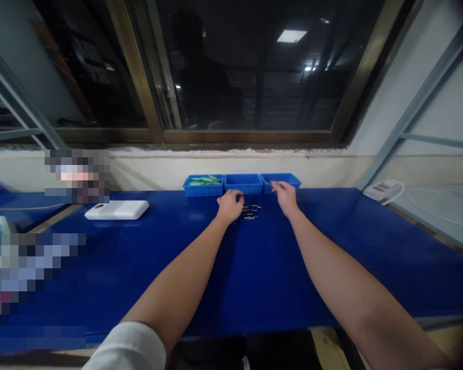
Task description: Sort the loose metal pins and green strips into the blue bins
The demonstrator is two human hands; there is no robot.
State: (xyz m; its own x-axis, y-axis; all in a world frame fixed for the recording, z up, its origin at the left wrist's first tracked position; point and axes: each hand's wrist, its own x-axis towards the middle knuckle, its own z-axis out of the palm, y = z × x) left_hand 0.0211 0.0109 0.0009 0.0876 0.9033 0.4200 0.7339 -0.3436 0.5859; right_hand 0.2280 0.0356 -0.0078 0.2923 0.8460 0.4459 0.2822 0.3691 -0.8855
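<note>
Much of the left side is blurred into blocks, so we cannot tell what lies there, and the small metal pins (249,211) are too tiny for us to make out their shape. On the blue table (254,272), from left to right, we see a white flat device (118,209), then three blue trays against the wall: the left tray (203,185) holds green pieces, the middle tray (243,183) looks bare inside, and the right tray (281,181) is partly covered by fingers. A white box with a cable (384,189) sits far right. Our left hand (230,205) rests curled just beside the pins; whether it grips any, we cannot tell. Our right hand (285,197) reaches to the right tray's front edge, fingers bent, its hold unclear. Both arms stretch forward, hands apart.
</note>
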